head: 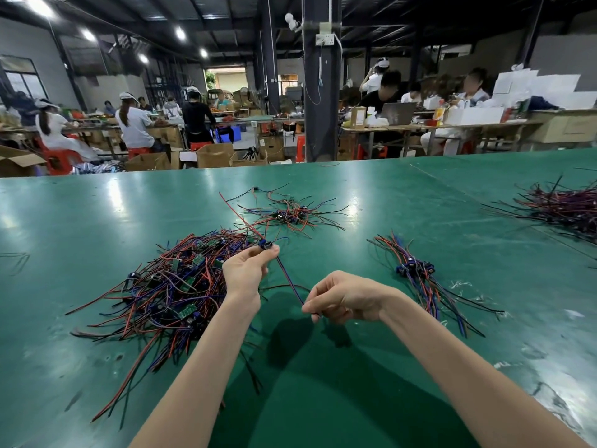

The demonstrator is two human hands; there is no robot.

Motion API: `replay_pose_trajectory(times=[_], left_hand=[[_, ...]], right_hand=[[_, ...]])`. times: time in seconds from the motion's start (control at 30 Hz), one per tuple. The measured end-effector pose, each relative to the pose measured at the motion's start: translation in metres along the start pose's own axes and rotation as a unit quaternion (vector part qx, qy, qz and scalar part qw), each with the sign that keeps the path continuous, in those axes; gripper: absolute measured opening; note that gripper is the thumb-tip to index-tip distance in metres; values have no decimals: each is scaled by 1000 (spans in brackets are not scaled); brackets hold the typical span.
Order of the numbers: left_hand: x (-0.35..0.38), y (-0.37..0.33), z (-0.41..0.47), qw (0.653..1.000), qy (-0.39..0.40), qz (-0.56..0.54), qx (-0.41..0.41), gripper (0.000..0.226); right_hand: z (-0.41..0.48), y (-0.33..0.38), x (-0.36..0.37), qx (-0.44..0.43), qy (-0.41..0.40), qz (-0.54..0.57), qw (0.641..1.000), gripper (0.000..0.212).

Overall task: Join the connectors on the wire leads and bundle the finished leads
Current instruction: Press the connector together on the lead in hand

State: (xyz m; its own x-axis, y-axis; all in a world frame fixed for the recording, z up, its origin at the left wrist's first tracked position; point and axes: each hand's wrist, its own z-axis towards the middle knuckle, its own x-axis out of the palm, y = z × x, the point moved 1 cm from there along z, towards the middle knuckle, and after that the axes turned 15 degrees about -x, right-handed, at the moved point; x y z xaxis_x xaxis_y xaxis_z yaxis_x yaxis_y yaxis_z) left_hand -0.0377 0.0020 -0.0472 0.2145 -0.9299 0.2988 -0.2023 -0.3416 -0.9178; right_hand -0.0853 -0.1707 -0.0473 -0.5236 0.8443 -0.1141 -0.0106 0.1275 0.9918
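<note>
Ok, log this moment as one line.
left hand: pinches blue connector | right hand: pinches lead | small bundle: on table, right side

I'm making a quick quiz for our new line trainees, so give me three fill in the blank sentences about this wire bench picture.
The left hand pinches a blue ____ on a lead.
The big tangled pile lies on the person's ____ side.
The table is coloured ____.
Missing: connector, left, green.
</note>
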Motion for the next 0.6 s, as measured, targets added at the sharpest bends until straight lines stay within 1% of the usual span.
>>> replay_pose_trajectory(times=[0.1, 0.17, 0.2, 0.23, 0.27, 0.3, 0.33, 0.37, 0.4, 0.43, 0.5, 0.53, 0.57, 0.6], left_hand=[[0, -4, -3, 1000, 7, -22, -22, 21], [-1, -12, -6, 994, 42, -75, -69, 18], [-2, -18, -8, 987, 71, -109, -96, 18], [-2, -24, -10, 978, 101, -140, -116, 17], [-2, -31, -12, 970, 127, -162, -128, 18], [0, -36, -14, 964, 146, -176, -136, 18], [5, -40, -16, 960, 160, -178, -143, 15], [12, -42, -18, 960, 170, -166, -148, 10], [21, -42, -21, 961, 182, -145, -152, 3], [33, -40, -24, 962, 194, -114, -154, 4], [65, -32, -29, 966, 213, -32, -142, 8], [82, -26, -31, 968, 213, 15, -128, 8], [100, -19, -32, 970, 208, 60, -111, 8], [117, -11, -33, 970, 203, 93, -96, 8]], right_hand=[[0, -1, -3, -13, 14, 26, 999, 16], [1, -3, -3, -33, 18, 47, 998, 16], [2, -4, -1, -46, 5, 58, 997, 19], [4, -6, 1, -61, -29, 69, 995, 25], [7, -9, 2, -80, -87, 74, 990, 31], [10, -11, 3, -101, -160, 69, 979, 36], [12, -14, 3, -124, -234, 41, 963, 40], [12, -15, 5, -148, -296, -18, 943, 42], [14, -17, 6, -166, -337, -100, 921, 43], [14, -19, 7, -171, -347, -193, 902, 44], [13, -23, 14, -143, -313, -392, 853, 41], [14, -25, 16, -133, -295, -472, 820, 38], [14, -27, 16, -126, -281, -507, 805, 34], [17, -30, 16, -117, -262, -517, 806, 29]])
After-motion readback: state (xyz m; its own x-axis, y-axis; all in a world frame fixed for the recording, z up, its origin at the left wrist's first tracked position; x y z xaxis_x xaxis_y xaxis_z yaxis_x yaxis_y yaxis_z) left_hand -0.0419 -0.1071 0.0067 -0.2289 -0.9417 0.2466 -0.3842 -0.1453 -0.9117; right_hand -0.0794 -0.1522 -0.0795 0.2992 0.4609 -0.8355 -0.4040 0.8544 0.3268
